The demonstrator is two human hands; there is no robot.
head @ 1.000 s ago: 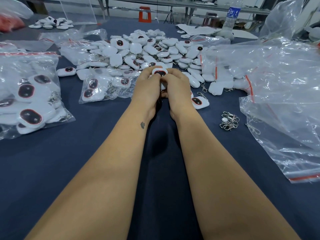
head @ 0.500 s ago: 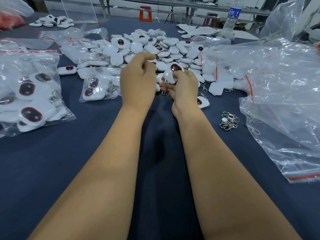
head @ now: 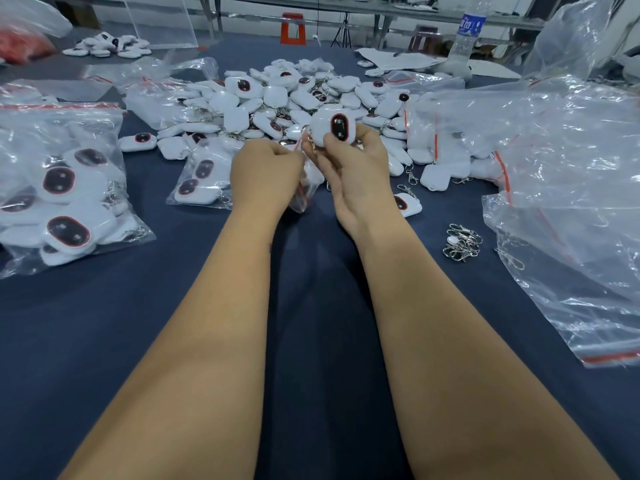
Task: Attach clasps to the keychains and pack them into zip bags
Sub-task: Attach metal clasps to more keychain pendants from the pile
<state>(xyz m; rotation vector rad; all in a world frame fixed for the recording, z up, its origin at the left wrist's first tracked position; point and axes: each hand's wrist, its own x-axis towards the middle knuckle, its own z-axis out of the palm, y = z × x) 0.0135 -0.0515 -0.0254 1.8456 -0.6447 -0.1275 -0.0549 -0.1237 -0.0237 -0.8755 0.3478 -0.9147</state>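
My right hand [head: 356, 171] grips a white keychain [head: 333, 128] with a dark, red-rimmed oval on its face, lifted above the table with its chain hanging at its left. My left hand [head: 265, 174] is curled just left of it and pinches the mouth of a small clear zip bag [head: 304, 194] that hangs below both hands. A big heap of loose white keychains [head: 277, 102] lies behind the hands. A small pile of metal clasps [head: 462, 242] sits on the blue cloth to the right.
A filled zip bag [head: 59, 192] lies at the left and a smaller filled one [head: 199, 180] beside my left hand. Empty clear bags [head: 568, 188] cover the right side. One keychain [head: 407, 204] lies by my right wrist. A water bottle [head: 465, 36] stands at the back.
My hands parted and the left reached forward to the heap, then came back holding a zip bag. My right hand raised the keychain and turned its dark face toward me.
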